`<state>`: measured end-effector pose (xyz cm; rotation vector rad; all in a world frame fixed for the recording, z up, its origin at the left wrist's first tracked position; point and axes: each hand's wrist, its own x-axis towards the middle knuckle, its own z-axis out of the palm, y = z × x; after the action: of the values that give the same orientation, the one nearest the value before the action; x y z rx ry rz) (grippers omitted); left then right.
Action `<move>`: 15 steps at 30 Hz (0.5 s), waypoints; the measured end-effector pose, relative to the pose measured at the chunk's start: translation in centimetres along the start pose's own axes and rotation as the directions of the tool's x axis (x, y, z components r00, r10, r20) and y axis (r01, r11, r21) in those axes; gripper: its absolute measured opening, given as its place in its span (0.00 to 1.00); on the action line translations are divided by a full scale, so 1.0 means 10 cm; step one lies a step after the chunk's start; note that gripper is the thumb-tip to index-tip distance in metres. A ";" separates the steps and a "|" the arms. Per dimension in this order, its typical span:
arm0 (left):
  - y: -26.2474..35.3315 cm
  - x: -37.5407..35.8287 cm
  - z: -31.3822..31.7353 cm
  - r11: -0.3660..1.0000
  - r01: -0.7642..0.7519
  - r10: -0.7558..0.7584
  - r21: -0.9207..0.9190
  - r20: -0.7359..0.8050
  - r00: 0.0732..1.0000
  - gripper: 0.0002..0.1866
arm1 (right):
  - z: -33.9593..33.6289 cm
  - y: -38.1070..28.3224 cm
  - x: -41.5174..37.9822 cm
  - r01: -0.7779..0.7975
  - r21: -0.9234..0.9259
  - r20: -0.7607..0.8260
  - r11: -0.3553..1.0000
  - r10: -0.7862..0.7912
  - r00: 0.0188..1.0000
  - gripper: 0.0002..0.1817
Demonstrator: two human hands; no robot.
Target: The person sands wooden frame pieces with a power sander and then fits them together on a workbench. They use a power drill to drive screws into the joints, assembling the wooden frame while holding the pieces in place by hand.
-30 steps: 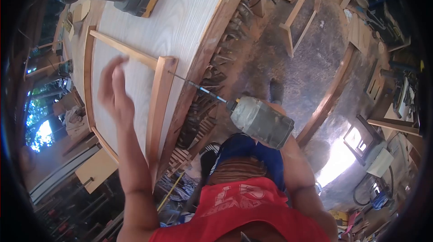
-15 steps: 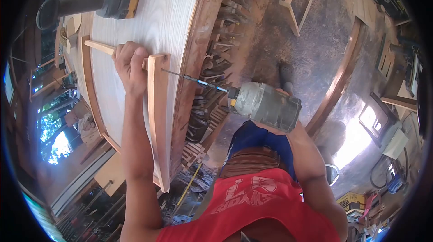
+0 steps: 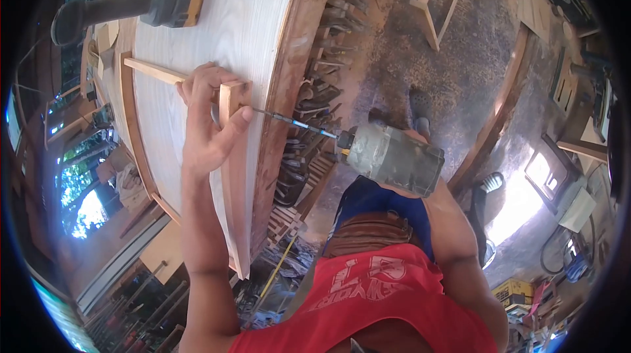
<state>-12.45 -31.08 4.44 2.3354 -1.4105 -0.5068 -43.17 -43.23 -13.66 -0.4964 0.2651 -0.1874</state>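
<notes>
A light wooden frame lies on the workbench, one long rail toward me and a thin crosspiece joined at its far end. My left hand grips the frame at this corner, its fingers behind the rail and its thumb on the near face beside the bit. Mostly hidden beneath the cordless drill, my right hand holds it level. From its chuck a long thin bit runs left, with its tip at the near face of the rail, close to my thumb.
A second cordless power tool with a yellow-and-black base lies on the pale wood-grain panel of the bench. Many clamps line the bench's near edge. A small wooden frame stands on the dusty floor. A yellow crate sits lower right.
My left hand has shifted from the crosspiece onto the rail's corner, and its thumb has come round beside the bit. The drill has moved slightly right and down.
</notes>
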 end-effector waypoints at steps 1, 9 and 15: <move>0.00 0.00 -0.01 1.000 0.003 -0.003 -0.001 -0.003 1.000 0.24 | 0.03 -0.08 0.02 -0.061 0.056 0.012 0.997 0.061 0.998 0.30; -0.07 -0.06 0.02 0.998 -0.056 0.055 0.039 0.025 0.998 0.36 | 0.36 -0.41 0.02 -0.107 -0.506 -0.087 0.856 0.073 0.994 0.25; -0.08 -0.07 0.02 0.995 -0.097 0.097 0.027 0.026 0.995 0.37 | 0.33 -0.54 0.11 0.370 -0.622 0.242 0.690 -0.280 0.929 0.27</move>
<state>-12.22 -30.16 3.98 2.2767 -1.5436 -0.4927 -41.75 -46.71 -8.49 -1.2732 0.1025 -0.4156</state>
